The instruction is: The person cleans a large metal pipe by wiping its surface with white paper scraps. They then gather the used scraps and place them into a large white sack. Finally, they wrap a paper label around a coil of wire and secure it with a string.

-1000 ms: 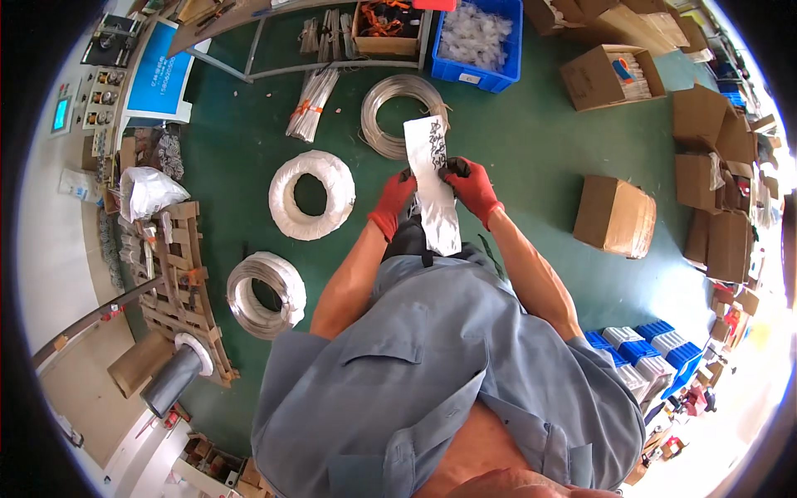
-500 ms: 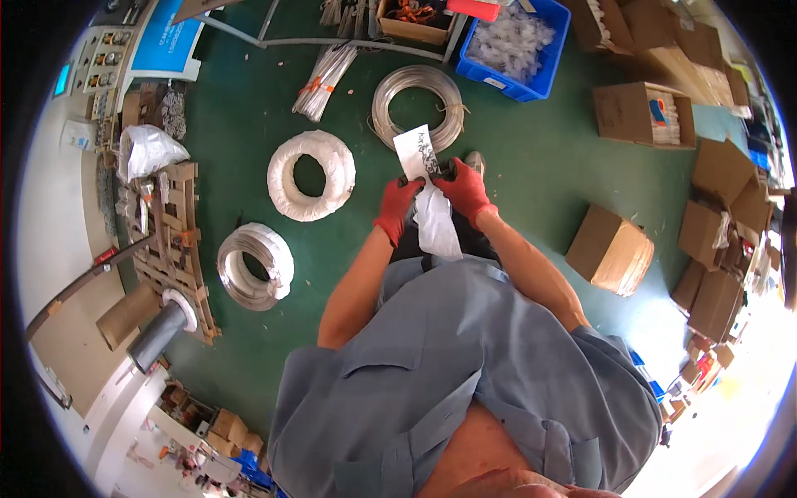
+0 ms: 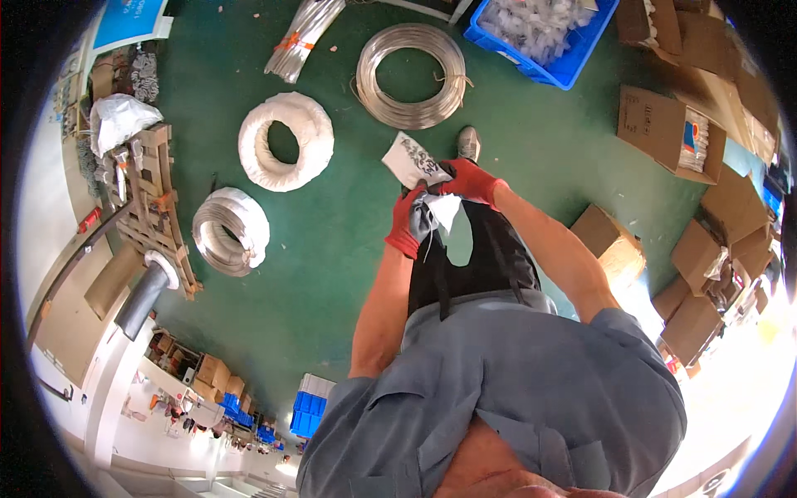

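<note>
My left hand (image 3: 409, 221), in a red glove with a dark palm, is closed on the lower part of a white sheet with dark handwriting (image 3: 407, 159). My right hand (image 3: 473, 182), gloved the same way, grips the sheet's right edge. Between and below the hands hangs a loose white tail (image 3: 446, 210), and a thin pale strand dangles by the left glove. Whether tail and sheet are one piece is hidden by the gloves. Just beyond the hands, a coil of bare silvery wire (image 3: 371, 80) lies on the green floor.
Left of me lie a white-wrapped coil (image 3: 253, 149) and a partly wrapped coil (image 3: 256, 226). Farther off are an orange-tied bundle of rods (image 3: 300, 48) and a blue bin (image 3: 568, 76) of clear plastic pieces. A wooden pallet (image 3: 170, 224) stands left; cardboard boxes (image 3: 650, 120) line the right.
The long white tail that hung toward my waist is now mostly gathered at my hands. The written end has tilted left. My view has shifted, showing my dark trousers.
</note>
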A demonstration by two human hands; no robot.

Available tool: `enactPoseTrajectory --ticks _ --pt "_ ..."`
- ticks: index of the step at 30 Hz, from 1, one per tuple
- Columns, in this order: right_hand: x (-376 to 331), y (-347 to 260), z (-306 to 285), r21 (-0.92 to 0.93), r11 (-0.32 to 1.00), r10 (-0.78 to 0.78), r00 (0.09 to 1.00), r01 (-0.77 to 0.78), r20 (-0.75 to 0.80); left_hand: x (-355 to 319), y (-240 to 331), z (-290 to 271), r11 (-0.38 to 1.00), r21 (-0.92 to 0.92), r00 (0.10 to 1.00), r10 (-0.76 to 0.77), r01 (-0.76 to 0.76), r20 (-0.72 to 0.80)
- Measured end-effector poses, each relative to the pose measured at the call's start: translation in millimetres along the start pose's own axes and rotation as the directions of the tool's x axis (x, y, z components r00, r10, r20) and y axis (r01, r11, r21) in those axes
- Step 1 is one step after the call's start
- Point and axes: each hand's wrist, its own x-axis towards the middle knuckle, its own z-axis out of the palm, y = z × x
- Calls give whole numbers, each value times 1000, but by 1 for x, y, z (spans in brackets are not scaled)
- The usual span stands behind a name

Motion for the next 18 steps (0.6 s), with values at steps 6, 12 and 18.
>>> enactPoseTrajectory --ticks 6,12,18 --pt "34 33 -17 -135 983 84 962 -122 -260 75 -15 -17 960 267 996 85 -89 25" --pt "105 133 -52 147 973 206 954 -177 -219 194 -28 -71 786 618 998 -51 13 44" --pt "164 273 -101 419 907 323 697 -35 -641 299 -11 -64 37 977 943 271 -210 193"
